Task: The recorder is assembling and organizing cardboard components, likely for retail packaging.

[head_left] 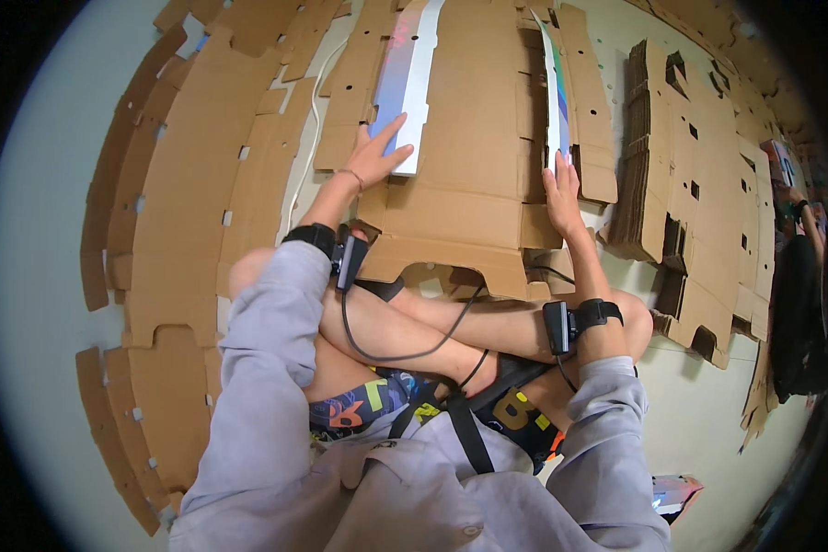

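A flat, brown cardboard piece [474,138] with folded side flaps lies on the floor in front of my crossed legs. Along its left side runs a long printed strip [419,101], white on one face and purple-blue on the other. My left hand [375,158] rests over the near end of this strip, fingers spread. On the right side stands a second narrow strip [556,101], white with green and blue print. My right hand [563,195] lies against its near end with fingers stretched out. The palm sides of both hands are hidden.
More cardboard sheets [189,156] lie at the left, beside a white cable [317,101]. A thick cardboard stack [642,156] stands at the right. Farther right, another person's arm [808,221] shows near a colourful box [780,164]. A printed piece [676,493] lies at lower right.
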A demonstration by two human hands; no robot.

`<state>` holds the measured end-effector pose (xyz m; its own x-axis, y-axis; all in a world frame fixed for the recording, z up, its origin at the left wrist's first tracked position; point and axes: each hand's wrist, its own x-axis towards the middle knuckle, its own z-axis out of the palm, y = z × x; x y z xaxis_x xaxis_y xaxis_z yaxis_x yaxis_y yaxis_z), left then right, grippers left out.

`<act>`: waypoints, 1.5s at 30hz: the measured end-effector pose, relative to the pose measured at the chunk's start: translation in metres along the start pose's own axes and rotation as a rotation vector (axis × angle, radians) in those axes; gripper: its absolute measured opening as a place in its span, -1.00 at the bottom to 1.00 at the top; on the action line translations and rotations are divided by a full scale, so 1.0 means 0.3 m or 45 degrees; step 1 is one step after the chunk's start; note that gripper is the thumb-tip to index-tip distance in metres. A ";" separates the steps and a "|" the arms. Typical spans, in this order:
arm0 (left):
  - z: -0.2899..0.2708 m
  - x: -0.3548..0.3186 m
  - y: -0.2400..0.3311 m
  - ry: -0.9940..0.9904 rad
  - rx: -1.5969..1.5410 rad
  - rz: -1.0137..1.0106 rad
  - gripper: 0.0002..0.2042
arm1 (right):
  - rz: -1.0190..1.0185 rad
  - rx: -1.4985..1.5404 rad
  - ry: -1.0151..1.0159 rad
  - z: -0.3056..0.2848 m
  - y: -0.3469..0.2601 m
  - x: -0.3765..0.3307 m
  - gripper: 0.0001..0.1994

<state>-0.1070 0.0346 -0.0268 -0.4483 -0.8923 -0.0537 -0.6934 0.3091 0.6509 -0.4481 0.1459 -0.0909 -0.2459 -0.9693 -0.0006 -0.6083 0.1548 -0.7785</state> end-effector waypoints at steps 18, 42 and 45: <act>0.011 -0.084 0.012 0.037 1.022 -0.103 -0.24 | -0.011 -0.152 0.008 -0.016 -0.010 0.011 -0.39; -0.109 0.020 -0.032 -0.274 0.505 -0.391 -0.24 | -0.086 -1.209 -0.255 -0.073 -0.160 0.075 -0.38; -0.134 0.076 0.033 -0.343 0.822 -0.361 -0.03 | -0.266 -1.371 -0.250 -0.101 -0.171 0.163 -0.10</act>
<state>-0.1014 0.0042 0.0087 -0.2681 -0.8806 -0.3907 -0.9584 0.2848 0.0156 -0.4518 0.0963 -0.0320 0.0032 -0.9943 -0.1066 -0.9842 -0.0220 0.1758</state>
